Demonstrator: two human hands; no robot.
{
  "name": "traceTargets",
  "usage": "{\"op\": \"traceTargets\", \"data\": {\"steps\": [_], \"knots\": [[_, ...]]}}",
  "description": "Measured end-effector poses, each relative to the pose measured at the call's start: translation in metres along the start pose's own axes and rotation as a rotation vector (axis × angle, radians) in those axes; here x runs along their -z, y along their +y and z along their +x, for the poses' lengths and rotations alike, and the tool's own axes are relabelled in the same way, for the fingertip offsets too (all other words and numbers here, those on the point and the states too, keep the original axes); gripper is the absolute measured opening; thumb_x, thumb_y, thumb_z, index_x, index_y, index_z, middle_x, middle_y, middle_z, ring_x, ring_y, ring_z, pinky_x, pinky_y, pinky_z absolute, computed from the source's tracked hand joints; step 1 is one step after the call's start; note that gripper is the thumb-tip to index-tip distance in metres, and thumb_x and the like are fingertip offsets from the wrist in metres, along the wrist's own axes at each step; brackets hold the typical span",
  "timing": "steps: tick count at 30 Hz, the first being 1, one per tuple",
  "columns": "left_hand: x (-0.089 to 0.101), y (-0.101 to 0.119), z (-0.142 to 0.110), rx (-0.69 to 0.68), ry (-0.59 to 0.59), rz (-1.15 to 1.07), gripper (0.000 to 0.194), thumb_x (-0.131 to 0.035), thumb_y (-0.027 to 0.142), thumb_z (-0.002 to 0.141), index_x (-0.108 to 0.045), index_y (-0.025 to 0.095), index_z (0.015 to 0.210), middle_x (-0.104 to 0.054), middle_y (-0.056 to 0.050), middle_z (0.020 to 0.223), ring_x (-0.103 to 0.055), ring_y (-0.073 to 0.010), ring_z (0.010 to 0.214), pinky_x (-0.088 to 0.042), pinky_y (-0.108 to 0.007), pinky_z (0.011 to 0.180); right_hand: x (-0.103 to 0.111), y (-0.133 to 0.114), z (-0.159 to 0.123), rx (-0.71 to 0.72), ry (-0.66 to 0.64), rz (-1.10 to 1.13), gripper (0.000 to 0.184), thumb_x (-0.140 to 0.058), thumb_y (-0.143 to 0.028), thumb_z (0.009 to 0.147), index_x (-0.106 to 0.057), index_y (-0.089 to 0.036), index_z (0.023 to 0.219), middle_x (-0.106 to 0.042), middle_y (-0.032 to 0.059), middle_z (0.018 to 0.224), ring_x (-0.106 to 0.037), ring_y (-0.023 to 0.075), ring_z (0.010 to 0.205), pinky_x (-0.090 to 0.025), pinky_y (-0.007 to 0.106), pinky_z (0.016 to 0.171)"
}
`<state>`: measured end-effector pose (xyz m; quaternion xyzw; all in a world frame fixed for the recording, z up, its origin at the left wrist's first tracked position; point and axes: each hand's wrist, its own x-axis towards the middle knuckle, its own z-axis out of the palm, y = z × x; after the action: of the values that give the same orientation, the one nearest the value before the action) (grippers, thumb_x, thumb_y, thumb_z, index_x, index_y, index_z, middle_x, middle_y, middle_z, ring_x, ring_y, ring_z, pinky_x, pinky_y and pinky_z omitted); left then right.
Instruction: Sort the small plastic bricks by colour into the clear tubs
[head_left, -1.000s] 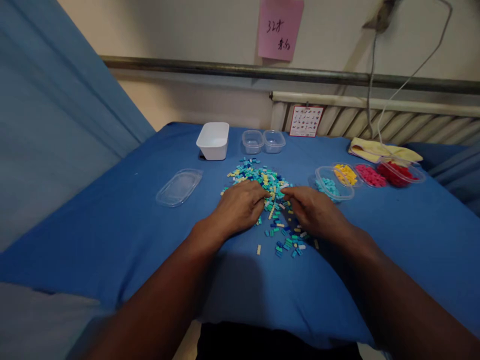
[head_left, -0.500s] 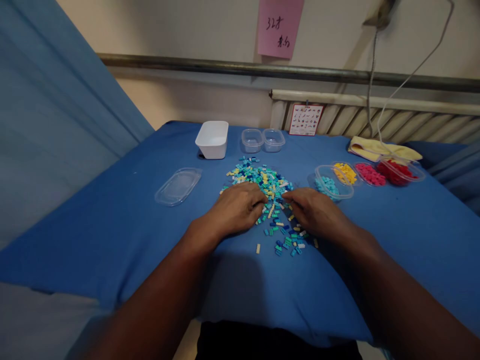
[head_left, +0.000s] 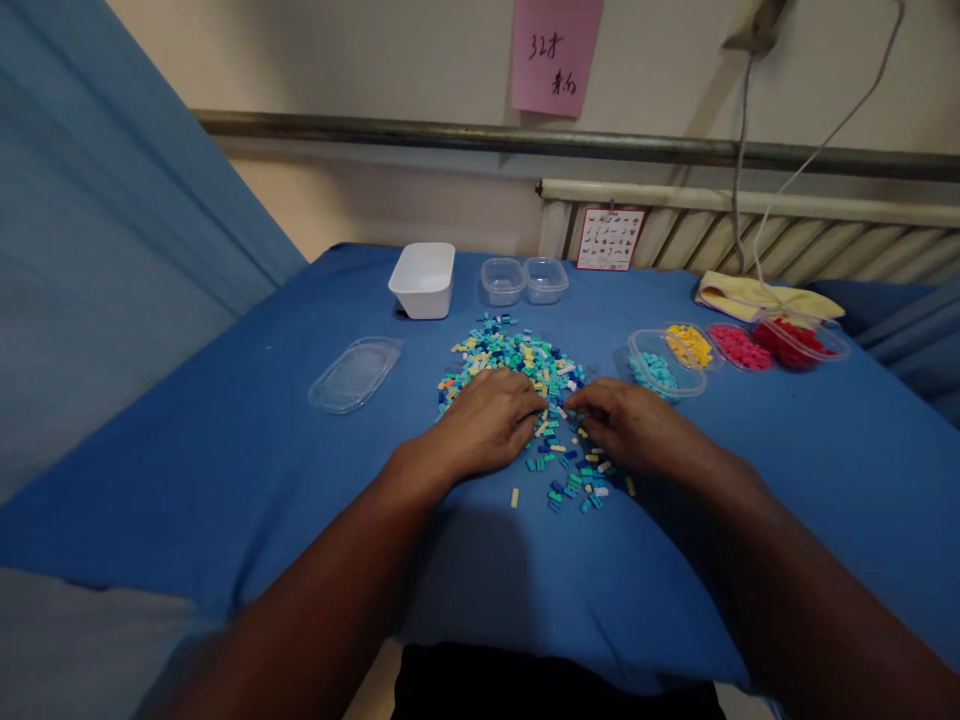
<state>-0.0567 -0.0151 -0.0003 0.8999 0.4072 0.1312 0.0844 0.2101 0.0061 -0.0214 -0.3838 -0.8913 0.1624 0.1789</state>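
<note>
My left hand and right hand were half-curled; whether either gripped anything, I couldn't tell. The mixed toy-brick pile between and beyond them lay unsorted; light-blue bricks, yellow bricks, pink bricks and red bricks sat separated, right of my right hand.

1. Plain indoor room, makeshift tabletop workspace; home or workplace, can't tell.
2. Under the fingers: broad surface draped in blue cloth, small bricks heaped on it.
3. Beyond the fingers: pale wall with a long pipe running across.
4. Beyond, to their right: ribbed radiator, picture card in front.
5. Above, past them: pink handwritten note on the wall.
6. Far right of them: hanging cable.
7. Far left of them: blue drape, curtain-like.
</note>
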Motion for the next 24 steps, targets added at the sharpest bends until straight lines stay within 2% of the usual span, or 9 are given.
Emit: {"op": "traceTargets", "data": {"steps": [3,7,15,21,24], "knots": [[-0.004,0.001,0.004,0.027,-0.016,0.060,0.025,-0.056,0.027,0.107,-0.080,0.022,0.114,-0.074,-0.009,0.111,-0.066,-0.0294,0.108,-0.048,-0.048,0.096,0.000,-0.005,0.003,-0.017,0.027,0.018,0.036,-0.064,-0.004,0.088,-0.079,-0.020,0.117,-0.078,0.0079,0.105,-0.072,0.0232,0.096,-0.053,0.033,0.086],[-0.004,0.001,0.005,0.075,-0.005,0.039,0.018,-0.063,0.027,0.103,-0.076,0.020,0.112,-0.075,-0.008,0.110,-0.066,-0.0297,0.108,-0.048,-0.047,0.096,-0.006,-0.015,0.014,-0.052,0.060,0.031,0.031,-0.065,-0.009,0.092,-0.079,-0.019,0.118,-0.077,0.0091,0.106,-0.072,0.0230,0.096,-0.053,0.033,0.086],[-0.004,0.002,0.004,0.160,0.093,-0.052,0.008,-0.067,0.024,0.096,-0.073,0.021,0.100,-0.075,-0.006,0.102,-0.068,-0.0275,0.101,-0.049,-0.046,0.096,-0.013,-0.027,0.035,-0.081,-0.063,-0.128,0.026,-0.059,-0.012,0.101,-0.082,-0.020,0.111,-0.080,0.0121,0.109,-0.073,0.0273,0.109,-0.052,0.036,0.096],[-0.007,0.001,0.006,0.188,0.116,-0.112,0.008,-0.068,0.024,0.097,-0.074,0.022,0.101,-0.076,-0.006,0.101,-0.069,-0.0271,0.100,-0.051,-0.044,0.095,-0.013,-0.026,0.033,-0.010,-0.061,-0.070,0.027,-0.059,-0.007,0.097,-0.080,-0.021,0.108,-0.082,0.0108,0.111,-0.074,0.0262,0.109,-0.053,0.035,0.094],[-0.009,0.002,0.006,0.203,0.135,-0.121,0.008,-0.068,0.024,0.097,-0.074,0.022,0.102,-0.076,-0.005,0.099,-0.069,-0.0261,0.097,-0.052,-0.042,0.092,-0.011,-0.020,0.029,-0.034,-0.007,0.071,0.025,-0.064,-0.009,0.094,-0.079,-0.021,0.110,-0.082,0.0086,0.107,-0.074,0.0240,0.099,-0.055,0.035,0.088]]}}
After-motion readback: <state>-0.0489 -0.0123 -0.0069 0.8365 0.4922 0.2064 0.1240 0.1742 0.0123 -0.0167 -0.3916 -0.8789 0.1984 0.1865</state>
